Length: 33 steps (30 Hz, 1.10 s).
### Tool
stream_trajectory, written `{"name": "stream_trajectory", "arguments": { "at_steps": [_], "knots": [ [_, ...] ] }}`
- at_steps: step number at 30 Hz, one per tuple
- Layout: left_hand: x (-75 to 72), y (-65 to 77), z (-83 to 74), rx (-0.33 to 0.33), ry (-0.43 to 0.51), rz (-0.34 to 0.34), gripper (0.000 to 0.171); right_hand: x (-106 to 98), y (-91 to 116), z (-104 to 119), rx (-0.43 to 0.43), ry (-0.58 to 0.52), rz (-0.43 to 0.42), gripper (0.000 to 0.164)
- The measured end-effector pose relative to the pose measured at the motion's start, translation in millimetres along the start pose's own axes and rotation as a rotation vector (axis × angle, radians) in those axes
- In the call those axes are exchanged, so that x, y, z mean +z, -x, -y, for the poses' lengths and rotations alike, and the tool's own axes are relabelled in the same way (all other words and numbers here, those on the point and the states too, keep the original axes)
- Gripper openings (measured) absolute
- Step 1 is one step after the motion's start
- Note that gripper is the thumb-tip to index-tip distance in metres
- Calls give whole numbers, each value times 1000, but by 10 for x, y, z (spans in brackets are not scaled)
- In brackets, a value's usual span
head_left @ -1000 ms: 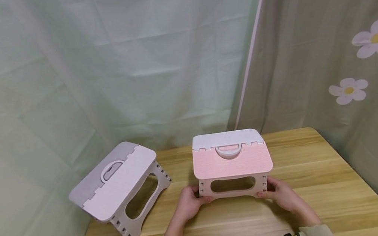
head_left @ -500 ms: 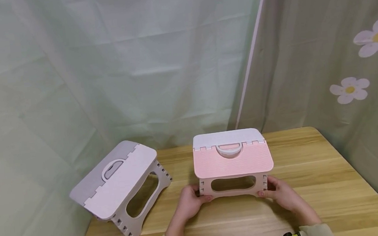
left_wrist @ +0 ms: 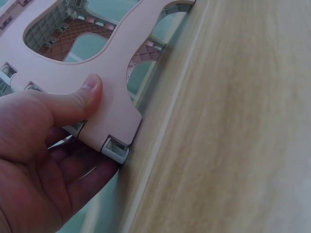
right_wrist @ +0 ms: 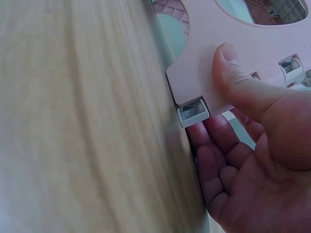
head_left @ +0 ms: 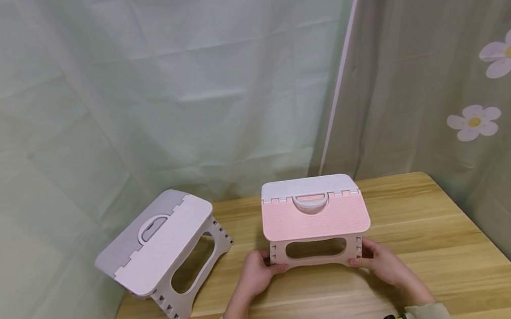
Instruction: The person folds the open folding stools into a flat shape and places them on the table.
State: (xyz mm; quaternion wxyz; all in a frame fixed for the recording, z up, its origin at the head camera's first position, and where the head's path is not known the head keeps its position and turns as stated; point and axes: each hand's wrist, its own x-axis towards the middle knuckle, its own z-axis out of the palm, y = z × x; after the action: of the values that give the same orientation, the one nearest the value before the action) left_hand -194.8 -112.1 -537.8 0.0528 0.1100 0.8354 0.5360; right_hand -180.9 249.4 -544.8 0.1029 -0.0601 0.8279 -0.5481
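Note:
A pink and white folding step stool stands unfolded on the wooden table, its white carry handle lying in the top. My left hand grips the lower left corner of its front leg panel, thumb on the front face and fingers curled behind the edge. At the opposite lower corner my right hand holds the panel the same way, with its thumb on the front. The fingertips behind the stool are partly hidden.
A grey and white folding stool stands unfolded and angled at the table's left side. The wooden table extends to the right and front. Pale curtains hang close behind it, and a flowered one hangs at the right.
The head view has shifted very slightly. Both hands keep their hold on the pink stool, and neither stool has visibly moved on the table.

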Motion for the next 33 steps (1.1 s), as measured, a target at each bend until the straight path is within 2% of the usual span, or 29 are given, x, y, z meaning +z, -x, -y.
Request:
{"name": "stream_trajectory", "arguments": {
  "at_steps": [9, 16, 33],
  "knots": [
    [-9, -5, 43, -5, -17, -1, 26, 23, -5, -4, -14, -4, 0, 65],
    [8, -17, 46, 19, -35, -6, 25, 5, 5, -16, -32, -17, 11, 64],
    [3, -14, 45, 5, -11, -4, 24, 10, -5, -21, -36, 15, 4, 63]
  ]
}}
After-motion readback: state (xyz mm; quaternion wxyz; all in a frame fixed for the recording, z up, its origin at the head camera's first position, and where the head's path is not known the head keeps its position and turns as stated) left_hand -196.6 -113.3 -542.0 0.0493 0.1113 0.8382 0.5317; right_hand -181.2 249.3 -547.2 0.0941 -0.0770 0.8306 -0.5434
